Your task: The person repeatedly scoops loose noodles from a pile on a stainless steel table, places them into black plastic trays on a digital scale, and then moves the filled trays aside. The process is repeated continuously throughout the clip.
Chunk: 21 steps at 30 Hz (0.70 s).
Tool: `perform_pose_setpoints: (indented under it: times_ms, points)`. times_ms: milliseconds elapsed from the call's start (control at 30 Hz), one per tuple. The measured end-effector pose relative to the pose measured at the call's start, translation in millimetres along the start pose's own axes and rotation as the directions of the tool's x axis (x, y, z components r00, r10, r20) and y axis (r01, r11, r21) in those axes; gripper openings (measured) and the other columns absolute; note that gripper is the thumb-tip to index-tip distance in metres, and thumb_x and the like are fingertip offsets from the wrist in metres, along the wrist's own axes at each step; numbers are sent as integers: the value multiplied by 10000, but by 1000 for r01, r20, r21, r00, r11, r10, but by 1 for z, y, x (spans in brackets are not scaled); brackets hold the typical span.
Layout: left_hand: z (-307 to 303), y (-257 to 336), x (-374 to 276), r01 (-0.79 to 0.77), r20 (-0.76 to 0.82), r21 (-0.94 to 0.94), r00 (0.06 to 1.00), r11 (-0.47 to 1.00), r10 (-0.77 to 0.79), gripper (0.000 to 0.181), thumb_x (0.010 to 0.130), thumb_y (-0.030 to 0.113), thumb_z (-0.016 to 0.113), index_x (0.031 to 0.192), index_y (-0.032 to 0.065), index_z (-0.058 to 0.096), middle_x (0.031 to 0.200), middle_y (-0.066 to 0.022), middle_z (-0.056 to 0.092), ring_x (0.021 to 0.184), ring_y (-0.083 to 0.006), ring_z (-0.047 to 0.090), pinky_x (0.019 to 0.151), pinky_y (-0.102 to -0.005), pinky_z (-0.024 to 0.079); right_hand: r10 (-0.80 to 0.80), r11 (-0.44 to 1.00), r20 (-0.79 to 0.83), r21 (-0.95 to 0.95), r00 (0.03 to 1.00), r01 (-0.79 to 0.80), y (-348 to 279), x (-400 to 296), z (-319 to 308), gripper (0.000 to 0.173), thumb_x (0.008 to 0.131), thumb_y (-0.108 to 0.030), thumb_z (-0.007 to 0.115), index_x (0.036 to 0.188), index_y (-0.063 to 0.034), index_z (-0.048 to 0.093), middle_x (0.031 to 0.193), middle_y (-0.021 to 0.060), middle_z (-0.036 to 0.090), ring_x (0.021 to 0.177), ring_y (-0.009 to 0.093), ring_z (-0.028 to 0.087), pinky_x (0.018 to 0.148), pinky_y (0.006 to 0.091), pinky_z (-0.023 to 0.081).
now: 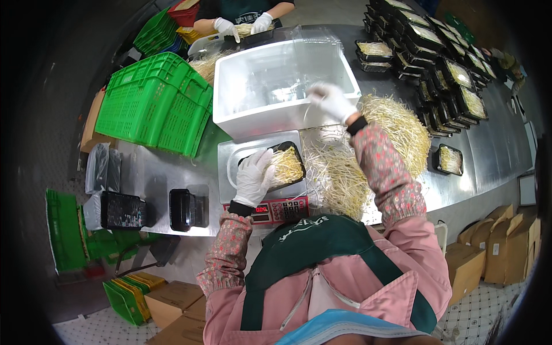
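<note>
My left hand (253, 177), in a white glove, grips the left side of a black plastic tray (302, 158). Pale bean sprouts (286, 166) with yellow heads fill that tray. It is over the metal pan (227, 148) of a digital scale with a red keypad panel (276, 210); whether it touches the pan cannot be told. My right hand (330, 101), gloved and blurred by motion, is over the near right rim of a white foam box (241, 123). A thin pale strand hangs below its fingers. Right of the scale lies a loose heap of bean sprouts (345, 183).
Green plastic crates (159, 103) stand left of the foam box. Empty black trays (181, 210) sit at the table's left. Filled trays (424, 36) are stacked at the back right, one single tray (450, 159) nearer. Across the table, a co-worker's gloved hands (243, 29) hold another tray.
</note>
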<state>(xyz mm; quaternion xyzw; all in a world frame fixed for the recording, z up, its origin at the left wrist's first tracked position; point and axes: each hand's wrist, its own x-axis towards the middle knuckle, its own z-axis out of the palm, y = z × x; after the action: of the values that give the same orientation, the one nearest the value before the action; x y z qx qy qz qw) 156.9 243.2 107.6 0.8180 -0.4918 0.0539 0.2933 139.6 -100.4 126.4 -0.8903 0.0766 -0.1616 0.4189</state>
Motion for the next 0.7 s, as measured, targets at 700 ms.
perform_pose_setpoints:
  times_ms: [700]
  points:
    - [-57, 13, -43, 163, -367, -798, 632, 580, -683, 363, 1003, 186, 580, 1316, 2, 569, 1199, -101, 650, 1071, -161, 621, 826, -281, 527, -92, 982, -7, 163, 996, 92, -44, -15, -116, 189, 946, -164, 642, 1083, -51, 709, 1047, 53, 713, 907, 135, 663, 785, 245, 516]
